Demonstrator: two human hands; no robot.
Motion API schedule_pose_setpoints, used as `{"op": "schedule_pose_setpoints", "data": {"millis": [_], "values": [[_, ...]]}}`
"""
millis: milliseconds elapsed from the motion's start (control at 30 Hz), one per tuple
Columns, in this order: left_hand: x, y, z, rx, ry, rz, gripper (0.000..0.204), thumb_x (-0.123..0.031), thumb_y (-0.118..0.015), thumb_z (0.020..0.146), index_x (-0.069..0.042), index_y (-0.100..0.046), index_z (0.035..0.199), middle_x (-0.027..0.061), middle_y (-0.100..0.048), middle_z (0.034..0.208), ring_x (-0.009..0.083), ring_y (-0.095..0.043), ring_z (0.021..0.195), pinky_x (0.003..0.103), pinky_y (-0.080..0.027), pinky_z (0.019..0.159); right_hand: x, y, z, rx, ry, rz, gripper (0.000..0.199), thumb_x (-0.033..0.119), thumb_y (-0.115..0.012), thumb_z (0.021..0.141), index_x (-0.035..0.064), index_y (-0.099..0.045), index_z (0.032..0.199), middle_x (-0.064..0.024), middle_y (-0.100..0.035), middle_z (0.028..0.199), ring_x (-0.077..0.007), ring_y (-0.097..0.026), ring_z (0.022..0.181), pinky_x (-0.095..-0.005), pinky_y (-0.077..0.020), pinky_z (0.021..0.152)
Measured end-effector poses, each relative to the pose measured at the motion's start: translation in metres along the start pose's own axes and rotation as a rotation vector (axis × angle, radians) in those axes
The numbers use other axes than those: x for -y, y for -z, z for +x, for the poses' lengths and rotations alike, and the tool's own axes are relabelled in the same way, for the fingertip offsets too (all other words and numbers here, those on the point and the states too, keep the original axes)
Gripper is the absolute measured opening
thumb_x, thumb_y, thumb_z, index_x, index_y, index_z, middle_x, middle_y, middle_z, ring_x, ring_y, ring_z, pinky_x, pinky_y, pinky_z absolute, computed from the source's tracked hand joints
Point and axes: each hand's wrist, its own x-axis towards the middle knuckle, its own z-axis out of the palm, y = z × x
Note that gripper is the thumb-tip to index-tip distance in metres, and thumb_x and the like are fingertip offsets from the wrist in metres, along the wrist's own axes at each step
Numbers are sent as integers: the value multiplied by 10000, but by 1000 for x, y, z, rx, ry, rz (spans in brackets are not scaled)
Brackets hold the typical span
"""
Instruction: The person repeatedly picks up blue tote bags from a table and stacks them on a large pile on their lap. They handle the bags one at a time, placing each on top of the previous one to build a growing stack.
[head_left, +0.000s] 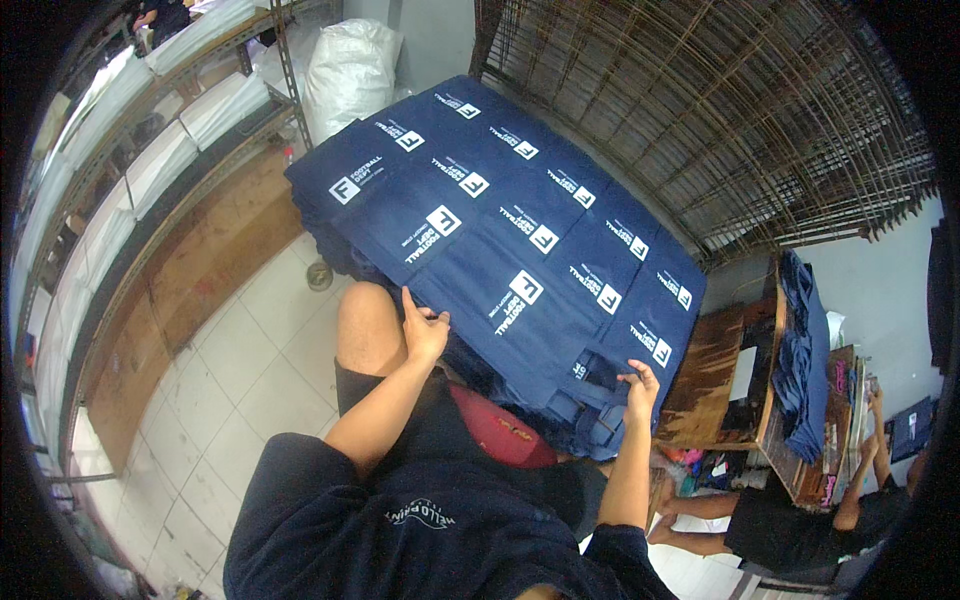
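Observation:
A broad pile of navy fabric bags [462, 291] with white print lies in front of me, laid out in overlapping rows. My left hand [425, 328] rests at the near left edge of the closest bag, index finger stretched out and thumb apart from it. At the bag's right end, my right hand [638, 388] is beside the fabric handles [588, 390], its fingers bent and spaced apart. Neither hand visibly grips anything. Part of the pile's near side is hidden behind my knee.
Racks with stacked white sheets [225, 105] stand on the left. A white sack [350, 75] sits behind the pile, and a rusty wire rack [720, 110] leans over it. On the right, a wooden table [715, 375] holds navy cloth [800, 350]; another person [800, 525] sits near it.

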Motion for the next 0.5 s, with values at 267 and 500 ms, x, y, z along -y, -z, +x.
{"op": "schedule_pose_setpoints", "data": {"millis": [267,500], "values": [[12,1,5,-31,-52,3,873,-7,-664,716,40,-145,1417,76,-538,808,158,-579,616,292,-500,636,4,-7,4,-5,-7,-26,278,-64,-520,709,-6,-620,962,-89,-592,984,-149,-587,724,-274,-429,772],[21,-3,13,-34,-83,40,876,6,-663,714,41,-143,1419,72,-527,840,146,-575,625,285,-498,631,-6,-7,5,-61,21,-11,271,-64,-505,719,-4,-625,955,-73,-602,935,-137,-580,699,-275,-445,745]]}}
